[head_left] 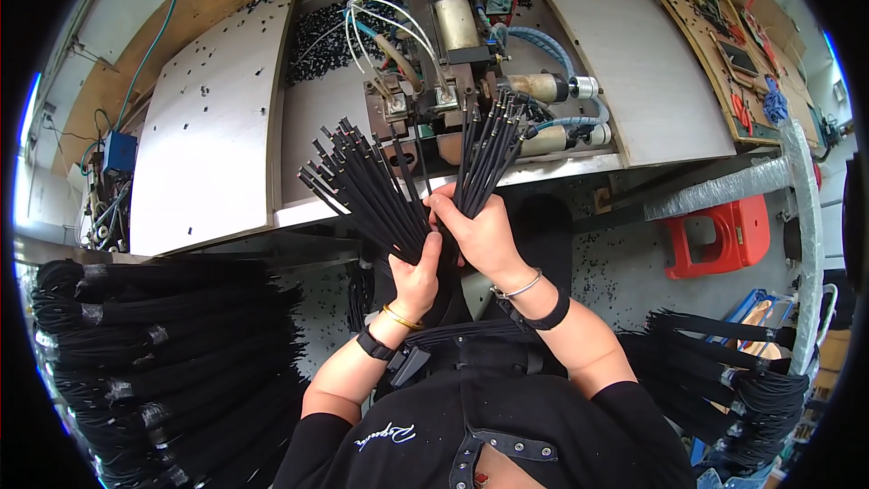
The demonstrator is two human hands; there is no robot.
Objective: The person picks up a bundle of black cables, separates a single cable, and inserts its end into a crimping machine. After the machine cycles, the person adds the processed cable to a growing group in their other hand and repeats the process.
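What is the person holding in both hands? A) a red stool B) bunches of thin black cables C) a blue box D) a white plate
B: the left hand and the right hand each grip a fanned bunch of black cables in front of the machine.

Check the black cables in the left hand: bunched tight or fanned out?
Fanned out. The left hand grips the black cables at their base, and their tips spread apart toward the machine.

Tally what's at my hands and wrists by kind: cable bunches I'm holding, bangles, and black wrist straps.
Fanned bunches of black cables: 2, one in the left hand at, one in the right hand at
Bangles: 2, gold, silver
Black wrist straps: 2
Total: 6
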